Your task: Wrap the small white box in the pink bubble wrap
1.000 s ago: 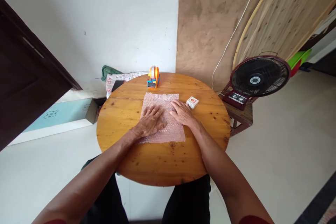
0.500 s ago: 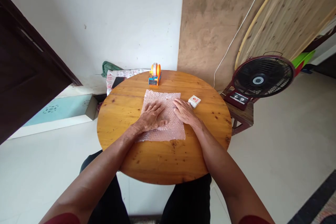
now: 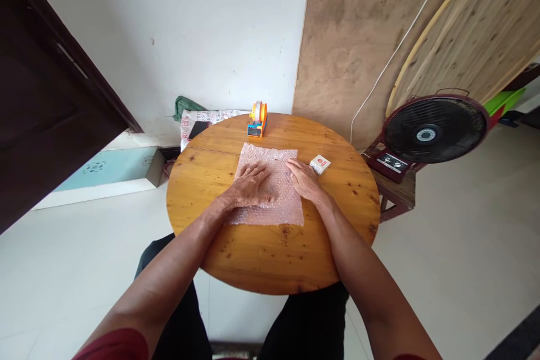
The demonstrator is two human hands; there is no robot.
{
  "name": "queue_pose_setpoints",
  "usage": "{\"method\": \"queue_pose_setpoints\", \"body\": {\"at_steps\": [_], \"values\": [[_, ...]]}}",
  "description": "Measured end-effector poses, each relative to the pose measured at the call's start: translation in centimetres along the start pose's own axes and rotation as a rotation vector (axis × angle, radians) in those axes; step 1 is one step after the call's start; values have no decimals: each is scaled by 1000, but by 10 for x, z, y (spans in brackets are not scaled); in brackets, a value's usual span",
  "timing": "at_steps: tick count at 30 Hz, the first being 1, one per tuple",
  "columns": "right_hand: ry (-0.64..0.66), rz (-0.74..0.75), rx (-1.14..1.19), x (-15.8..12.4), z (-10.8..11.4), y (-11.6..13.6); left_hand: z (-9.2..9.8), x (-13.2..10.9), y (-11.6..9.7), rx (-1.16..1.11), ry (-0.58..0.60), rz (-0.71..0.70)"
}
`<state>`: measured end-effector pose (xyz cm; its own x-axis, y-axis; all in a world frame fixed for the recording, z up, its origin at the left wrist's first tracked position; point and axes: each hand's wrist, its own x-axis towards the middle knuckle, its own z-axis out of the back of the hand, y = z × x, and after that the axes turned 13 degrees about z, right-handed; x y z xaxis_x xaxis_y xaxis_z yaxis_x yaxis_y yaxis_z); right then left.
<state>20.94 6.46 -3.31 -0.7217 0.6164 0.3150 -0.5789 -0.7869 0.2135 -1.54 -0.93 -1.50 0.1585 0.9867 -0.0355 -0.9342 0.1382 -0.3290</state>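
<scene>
A sheet of bubble wrap point(image 3: 280, 208) lies flat on the round wooden table point(image 3: 270, 270). My left hand point(image 3: 250, 185) rests on its left half, palm down with the fingers spread. On the right edge of the sheet lies my right hand point(image 3: 306, 180), fingers stretched out and touching the wrap. Just beyond the right fingers sits a small white box point(image 3: 320, 164) with a red mark. At the back of the table stands an orange and blue tape dispenser point(image 3: 257, 119) with a roll of tape in it.
To the right, a dark fan point(image 3: 430, 132) stands on a wooden stool point(image 3: 399, 191). Behind the table, a printed sack point(image 3: 217, 116) and a green bag point(image 3: 188, 106) lean by the wall. A long pale blue box point(image 3: 109, 171) lies on the floor at left.
The whole view has shifted slightly, so everything appears a little further right. Both hands stay on the bubble wrap in nearly the same places.
</scene>
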Motion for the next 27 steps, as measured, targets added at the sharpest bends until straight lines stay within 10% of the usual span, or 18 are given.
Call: {"method": "queue_pose_setpoints", "body": {"at_steps": [27], "values": [[-23, 7, 16, 0, 0, -2, -3, -1, 2, 2, -74, -50]]}}
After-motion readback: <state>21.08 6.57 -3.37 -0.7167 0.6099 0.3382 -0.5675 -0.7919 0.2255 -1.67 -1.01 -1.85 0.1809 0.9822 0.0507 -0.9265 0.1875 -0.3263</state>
